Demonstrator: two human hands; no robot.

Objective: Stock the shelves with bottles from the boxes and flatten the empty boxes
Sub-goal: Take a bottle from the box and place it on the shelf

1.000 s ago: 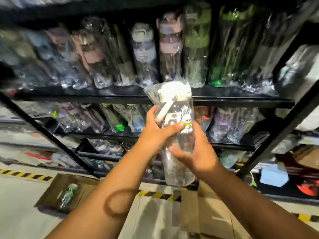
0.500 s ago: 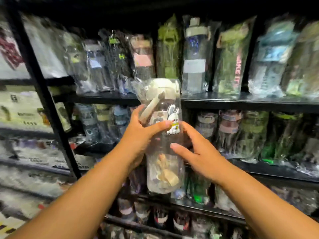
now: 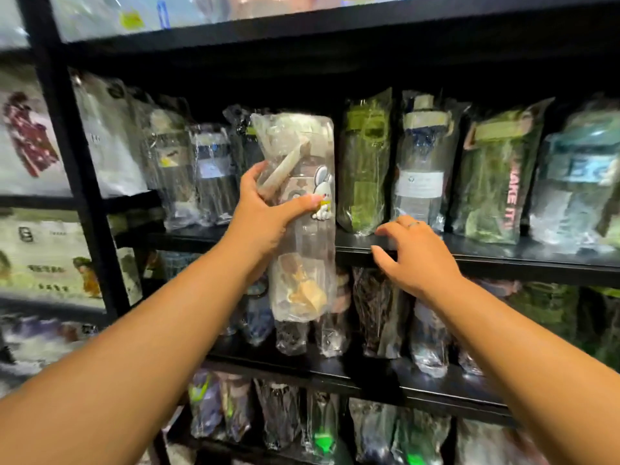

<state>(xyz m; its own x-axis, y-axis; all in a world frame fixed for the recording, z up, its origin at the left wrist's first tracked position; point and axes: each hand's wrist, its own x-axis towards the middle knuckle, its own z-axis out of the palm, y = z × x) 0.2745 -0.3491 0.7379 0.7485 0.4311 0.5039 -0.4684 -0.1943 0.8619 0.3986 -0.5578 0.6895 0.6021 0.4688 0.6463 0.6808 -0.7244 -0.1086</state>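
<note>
My left hand grips a clear bottle with a cream lid and a white rabbit figure, wrapped in a plastic bag. I hold it upright in front of the black shelf, level with a gap between the dark wrapped bottles and a green wrapped bottle. My right hand is off the bottle, fingers spread and relaxed, resting at the shelf's front edge just below the green bottle.
Rows of bagged bottles fill this shelf and the two shelves below. A black upright post stands at the left, with flat printed packages beyond it. Another shelf board runs overhead.
My right hand let go of the bottle and moved right to the shelf edge. My left hand lifted the bottle higher toward the shelf. The view tilted up; the floor boxes dropped out of sight.
</note>
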